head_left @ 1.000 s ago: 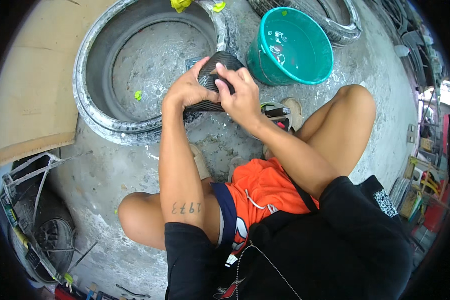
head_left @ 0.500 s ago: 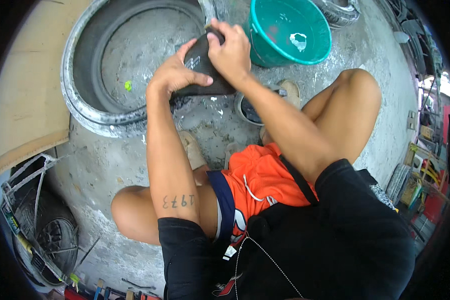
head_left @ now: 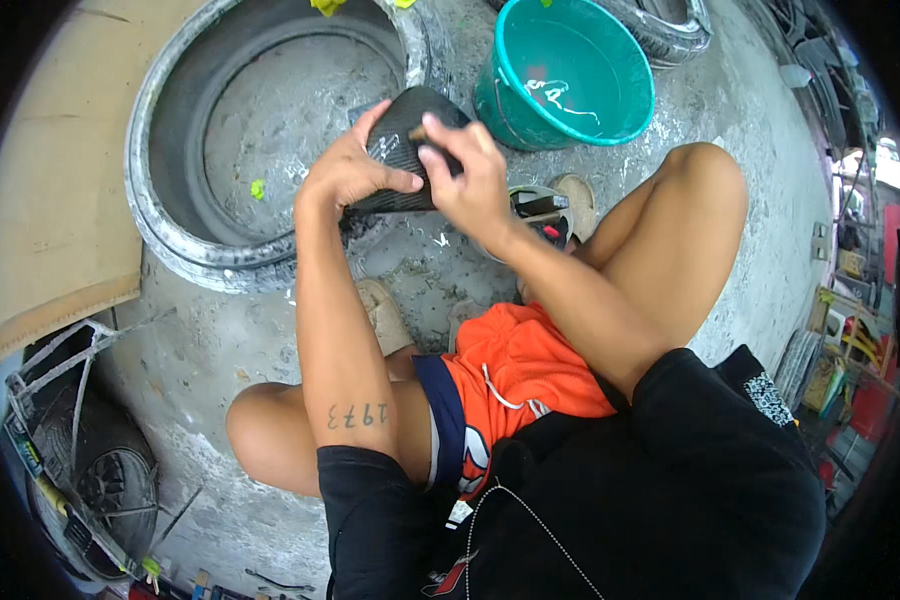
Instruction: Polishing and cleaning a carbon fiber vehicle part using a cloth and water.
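Note:
A dark, curved shell-like part (head_left: 432, 105) with a fine woven-looking pattern and a glossy top lies over the near right rim of a large tire (head_left: 148, 165). My left hand (head_left: 345, 172) grips its left side, thumb across the near face and fingers going behind. Over the part's right side, my right hand (head_left: 473, 185) pinches a small brown piece (head_left: 417, 133), possibly folded sandpaper, between thumb and fingers. It looks to be against or just above the surface; contact is unclear.
A teal bucket (head_left: 523, 122) of water stands right of the tire. Nearer me, a small tub (head_left: 567, 208) holds dark items, partly behind my right forearm. A second tire (head_left: 676, 45) lies far right. A tan board (head_left: 60, 170) leans at left, above a wheel (head_left: 115, 487).
My right hand has drawn back toward me across the part, uncovering its far edge and showing the brown piece. My left hand keeps its grip. The view has shifted slightly.

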